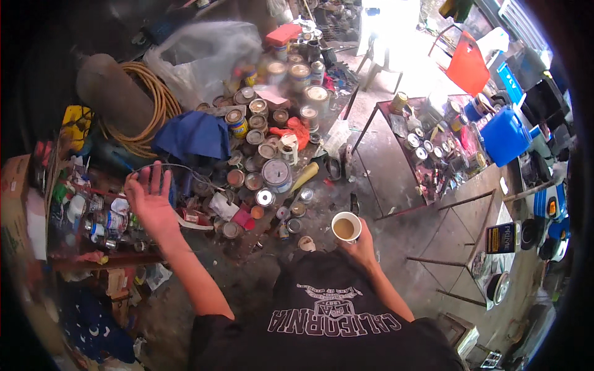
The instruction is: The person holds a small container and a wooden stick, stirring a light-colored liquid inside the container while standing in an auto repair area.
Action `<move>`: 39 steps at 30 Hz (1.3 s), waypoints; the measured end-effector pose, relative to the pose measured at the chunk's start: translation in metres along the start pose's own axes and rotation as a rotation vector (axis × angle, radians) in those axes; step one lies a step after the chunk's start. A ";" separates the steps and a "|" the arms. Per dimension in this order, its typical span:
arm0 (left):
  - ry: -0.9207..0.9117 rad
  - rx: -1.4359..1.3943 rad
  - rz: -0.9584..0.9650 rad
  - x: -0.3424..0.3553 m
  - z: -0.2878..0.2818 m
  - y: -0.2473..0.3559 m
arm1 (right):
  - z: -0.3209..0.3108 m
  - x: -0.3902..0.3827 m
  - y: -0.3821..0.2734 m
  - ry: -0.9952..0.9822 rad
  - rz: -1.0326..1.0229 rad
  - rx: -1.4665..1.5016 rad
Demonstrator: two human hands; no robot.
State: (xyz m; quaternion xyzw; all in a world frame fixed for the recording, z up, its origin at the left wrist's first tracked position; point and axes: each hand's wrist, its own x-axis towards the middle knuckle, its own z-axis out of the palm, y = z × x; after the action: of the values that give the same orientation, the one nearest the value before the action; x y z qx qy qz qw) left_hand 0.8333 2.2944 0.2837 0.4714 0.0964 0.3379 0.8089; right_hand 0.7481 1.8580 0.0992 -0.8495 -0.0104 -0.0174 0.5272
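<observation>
My left hand (148, 198) is raised at the left with its fingers spread, beside a thin wire loop (189, 167) and in front of a shelf of small cans and bottles (99, 219); I cannot tell if it touches the wire. Low at the centre right, my right hand (360, 243) grips a white cup (346, 227) of light brown drink. Beyond both hands lie many paint cans (276, 175), a red cloth (297, 133) and a blue cloth (192, 139).
A coiled hose (164, 105) rests by a grey cylinder (105, 83) at the upper left. A low metal table (402, 185) with cans, a blue jerrycan (504, 139) and a red chair (463, 65) stand at the right. Metal frames (445, 260) occupy the lower right.
</observation>
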 end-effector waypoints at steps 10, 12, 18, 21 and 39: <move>-0.565 -0.498 -0.038 -0.066 0.080 0.118 | -0.011 -0.003 0.020 0.056 0.110 0.043; -0.778 -0.611 -0.256 -0.071 0.089 0.131 | -0.017 -0.003 0.028 0.068 0.098 0.073; -0.358 -0.676 -0.502 -0.102 0.091 0.043 | -0.044 0.009 0.046 0.108 0.091 0.099; -0.121 -0.428 -0.867 -0.134 0.106 -0.068 | -0.057 0.015 0.074 0.134 0.115 0.130; -0.032 0.659 -0.719 -0.095 0.152 -0.404 | -0.251 0.043 0.141 0.512 0.179 0.043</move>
State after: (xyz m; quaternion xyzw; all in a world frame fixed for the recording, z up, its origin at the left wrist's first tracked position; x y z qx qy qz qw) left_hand 1.0177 1.9955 0.0156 0.6444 0.3426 -0.0187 0.6834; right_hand 0.7917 1.5703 0.0859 -0.8035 0.1979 -0.1851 0.5301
